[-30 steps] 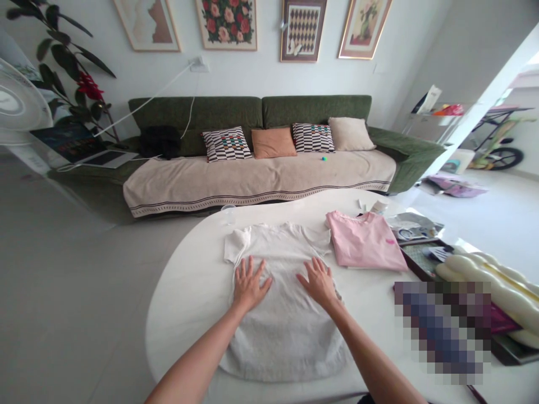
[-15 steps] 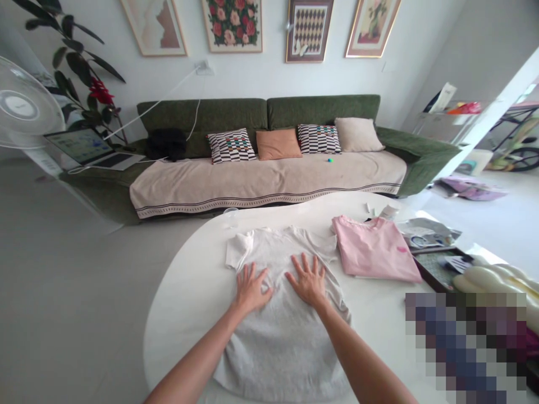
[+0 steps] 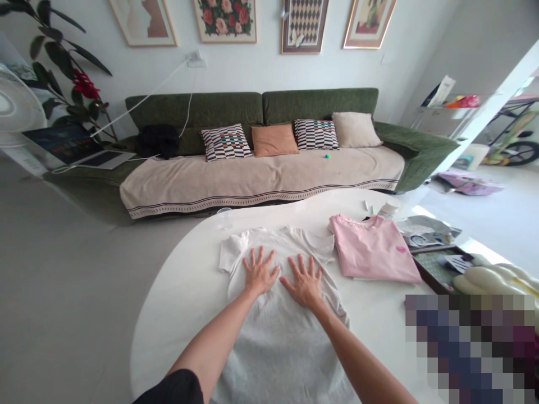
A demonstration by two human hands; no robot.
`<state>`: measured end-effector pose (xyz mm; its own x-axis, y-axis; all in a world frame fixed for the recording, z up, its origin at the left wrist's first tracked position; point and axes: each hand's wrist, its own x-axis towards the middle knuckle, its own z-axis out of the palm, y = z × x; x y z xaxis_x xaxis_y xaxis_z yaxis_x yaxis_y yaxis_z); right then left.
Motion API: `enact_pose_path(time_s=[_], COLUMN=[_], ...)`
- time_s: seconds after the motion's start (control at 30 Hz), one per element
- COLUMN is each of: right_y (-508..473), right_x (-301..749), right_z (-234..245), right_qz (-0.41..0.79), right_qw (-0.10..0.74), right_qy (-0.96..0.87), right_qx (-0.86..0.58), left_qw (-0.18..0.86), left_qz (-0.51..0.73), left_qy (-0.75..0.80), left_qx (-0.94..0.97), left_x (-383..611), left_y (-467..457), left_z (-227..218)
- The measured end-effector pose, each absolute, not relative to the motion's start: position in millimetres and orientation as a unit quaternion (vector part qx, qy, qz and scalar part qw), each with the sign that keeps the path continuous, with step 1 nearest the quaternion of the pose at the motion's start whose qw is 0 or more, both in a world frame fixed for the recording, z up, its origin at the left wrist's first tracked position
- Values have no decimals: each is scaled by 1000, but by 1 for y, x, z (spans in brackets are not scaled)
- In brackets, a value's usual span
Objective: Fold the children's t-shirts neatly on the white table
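Note:
A light grey T-shirt lies spread on the white table, its neckline and short sleeves toward the far side. My left hand presses flat on the upper chest of the shirt, fingers spread. Beside it, a little to the right, my right hand also rests on the cloth with its fingers apart. Small wrinkles show around both hands. To the right of the shirt, close to its sleeve, lies a folded pink T-shirt.
The round white table carries a clear cup at its far left edge. On the right are a silvery plastic bag, a dark-rimmed tray and a small white bottle. A green sofa stands behind.
My left hand has slid up and to the right over the shirt, nearer my right hand. The right hand has barely moved. The view has shifted slightly, and a dark sleeve now shows.

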<state>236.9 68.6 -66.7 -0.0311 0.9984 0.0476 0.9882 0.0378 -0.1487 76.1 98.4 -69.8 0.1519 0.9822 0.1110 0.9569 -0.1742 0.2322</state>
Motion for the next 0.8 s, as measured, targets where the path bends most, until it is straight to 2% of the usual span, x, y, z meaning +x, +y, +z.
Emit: enact_pose_path(time_s=[0.17,0.33,0.47,0.6,0.8], right_y=[105,129,127,85,-44], right_x=[241,245,243,224,191], right_z=[-58,-67,-64,-54,-70], right_qz=[18,51,68,59,74], right_qw=[101,35,14,37,87], right_qy=[-715,-722,-719,-731,-755], right_qx=[-691,-689,-691,-679,-646], left_qw=[56,54,50,64,74], left_qz=[102,94,101,101,92], left_qy=[646,650,652,651,651], left_qx=[754,752,750,750,750], left_x=[77,78,78,78,77], left_y=[100,100,101,101,98], left_z=[-68,-68,-70,-68,-64])
